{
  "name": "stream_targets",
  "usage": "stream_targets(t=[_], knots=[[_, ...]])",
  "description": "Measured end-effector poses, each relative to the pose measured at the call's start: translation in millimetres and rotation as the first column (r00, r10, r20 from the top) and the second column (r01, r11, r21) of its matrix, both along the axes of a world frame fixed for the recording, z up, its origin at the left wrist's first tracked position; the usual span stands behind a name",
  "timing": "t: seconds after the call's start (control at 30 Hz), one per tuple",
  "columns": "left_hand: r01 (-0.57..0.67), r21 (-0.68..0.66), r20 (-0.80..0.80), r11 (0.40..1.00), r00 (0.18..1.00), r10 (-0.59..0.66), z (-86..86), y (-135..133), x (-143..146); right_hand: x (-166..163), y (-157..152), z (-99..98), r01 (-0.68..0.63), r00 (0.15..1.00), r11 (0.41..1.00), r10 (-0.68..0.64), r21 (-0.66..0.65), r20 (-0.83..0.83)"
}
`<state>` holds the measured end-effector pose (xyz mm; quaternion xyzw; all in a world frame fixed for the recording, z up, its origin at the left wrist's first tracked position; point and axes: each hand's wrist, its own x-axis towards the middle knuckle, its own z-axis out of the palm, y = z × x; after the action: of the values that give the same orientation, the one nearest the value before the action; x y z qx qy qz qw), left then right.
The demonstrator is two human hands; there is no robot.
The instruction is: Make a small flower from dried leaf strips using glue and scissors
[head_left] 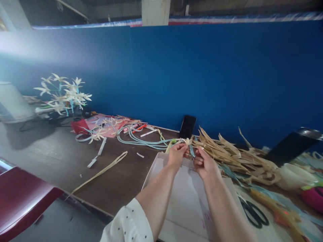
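Your dark brown desk (121, 181) runs along a tall blue partition (227, 77), with a concrete pillar (155, 12) rising behind it and a dark red chair (22, 201) at the near left. At the far left of the desk stands a bunch of cream flowers (67, 95); pink paper (108, 131) and looped pale-blue cord (141, 143) lie between it and your hands. A black phone (188, 126) leans against the partition, and dry husks (234, 156) heap up to its right, near a tilted black tumbler (292, 146). Black-handled scissors (254, 213) and a yellow glue gun (275, 203) lie nearer you on the right.

Both your forearms reach forward over a shallow white box (179, 205), hands close together but apart above its far edge. Your left hand (178, 155) is pinched, its fingertips on a small cream flower (188, 142). A short blue strip (192, 151) hangs just below the flower, between your hands. Your right hand (204, 163) has its fingers curled inward beside the strip; whether it grips anything, you cannot tell.
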<state>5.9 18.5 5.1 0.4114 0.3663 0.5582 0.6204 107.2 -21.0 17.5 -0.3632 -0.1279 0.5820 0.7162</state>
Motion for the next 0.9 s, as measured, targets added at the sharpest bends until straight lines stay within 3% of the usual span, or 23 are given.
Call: stream_targets(t=[0.2,0.4,0.63,0.9], knots=[[0.012,-0.007,-0.018,1.000,1.000,-0.012,2.5,-2,0,-3,-5,3.8,0.144,0.961,0.989,-0.147,0.030,0.232],[0.049,0.016,-0.011,0.999,0.999,-0.049,1.6,-1,2,-9,-7,4.6,0.305,0.832,0.951,-0.295,0.057,0.470],[0.069,0.016,-0.020,0.997,0.997,-0.069,0.0,-1,4,-11,-6,4.9,0.359,0.709,0.922,-0.369,0.143,0.600],[0.111,0.052,-0.033,0.992,0.993,-0.110,-1.4,-2,3,-8,-8,7.6,0.407,0.563,0.905,-0.358,0.127,0.745]])
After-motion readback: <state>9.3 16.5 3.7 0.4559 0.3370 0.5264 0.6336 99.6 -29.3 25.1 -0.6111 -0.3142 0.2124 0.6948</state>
